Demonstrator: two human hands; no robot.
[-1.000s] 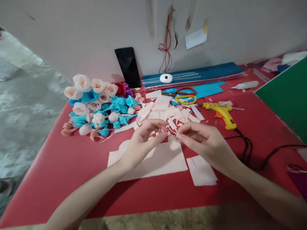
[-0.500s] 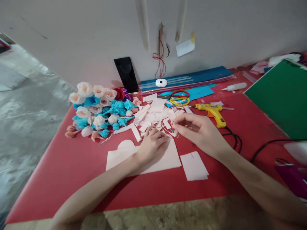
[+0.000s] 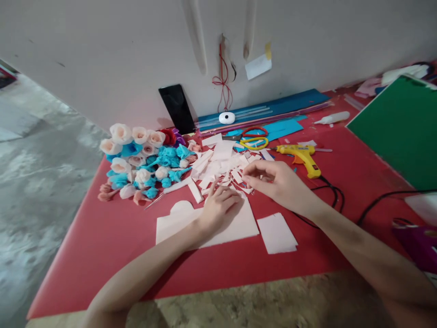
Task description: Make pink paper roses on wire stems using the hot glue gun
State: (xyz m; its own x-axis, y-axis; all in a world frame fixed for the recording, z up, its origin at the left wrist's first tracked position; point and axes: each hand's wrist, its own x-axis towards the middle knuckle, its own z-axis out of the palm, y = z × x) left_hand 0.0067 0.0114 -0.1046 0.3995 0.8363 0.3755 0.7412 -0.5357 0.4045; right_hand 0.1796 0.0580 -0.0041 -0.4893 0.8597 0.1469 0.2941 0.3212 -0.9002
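Observation:
My left hand (image 3: 219, 207) lies on a large white paper sheet (image 3: 244, 225), fingers outstretched and slightly apart. A rounded white paper piece (image 3: 182, 207) shows at the sheet's upper left edge. Just right of it, my right hand (image 3: 275, 181) hovers over the edge of a heap of white paper scraps (image 3: 223, 150). Its thumb and forefinger are pinched together; whatever is between them is too small to make out. Below that hand sits a small stack of white paper pieces (image 3: 277, 233), apart from the large sheet.
Paper flowers (image 3: 146, 159) cluster at the left. Behind the scraps lie scissors (image 3: 255, 138) and a yellow glue gun (image 3: 302, 157) with a black cord. A phone (image 3: 176, 108) leans on the wall. A white bottle (image 3: 332, 118) and green board (image 3: 399, 132) are at the right.
The view has shifted slightly. My left hand stays on the sheet with its fingers a little straighter. My right hand keeps its pinch near the scraps.

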